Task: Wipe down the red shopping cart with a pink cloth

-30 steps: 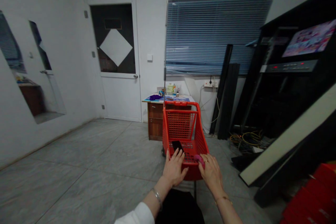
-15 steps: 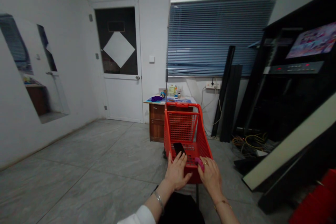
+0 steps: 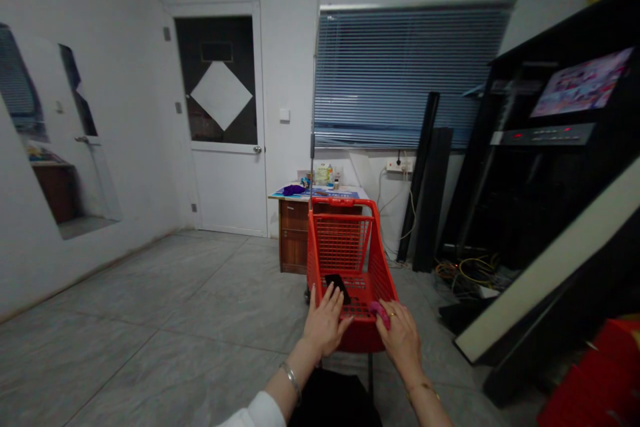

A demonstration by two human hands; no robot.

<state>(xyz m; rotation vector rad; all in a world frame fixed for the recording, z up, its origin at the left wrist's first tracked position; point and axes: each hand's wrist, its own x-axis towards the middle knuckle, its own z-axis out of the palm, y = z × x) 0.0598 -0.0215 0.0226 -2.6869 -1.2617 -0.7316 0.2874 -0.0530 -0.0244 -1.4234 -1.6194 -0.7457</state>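
Observation:
A red plastic shopping cart [image 3: 343, 252] stands right in front of me, with a black flat object [image 3: 334, 282], perhaps a phone, lying in its basket. My left hand [image 3: 325, 321] is over the near left edge of the basket, fingers spread, with nothing held in it; whether it touches the rim I cannot tell. At the near right corner, my right hand [image 3: 401, 337] has its fingers curled round a bunched pink cloth [image 3: 379, 311] against the rim. The fingertips of this hand are partly hidden.
Behind the cart stands a wooden desk [image 3: 294, 240] with a purple cloth [image 3: 294, 191] and bottles on it. A white door [image 3: 227, 190] is at the back left. To the right are a black rack [image 3: 530, 193], leaning panels [image 3: 555, 267], loose cables [image 3: 473, 270] and a red object [image 3: 590, 373].
My left hand has shifted slightly left along the cart's near edge. My right hand stays on the pink cloth at the corner. The whole view has turned slightly right.

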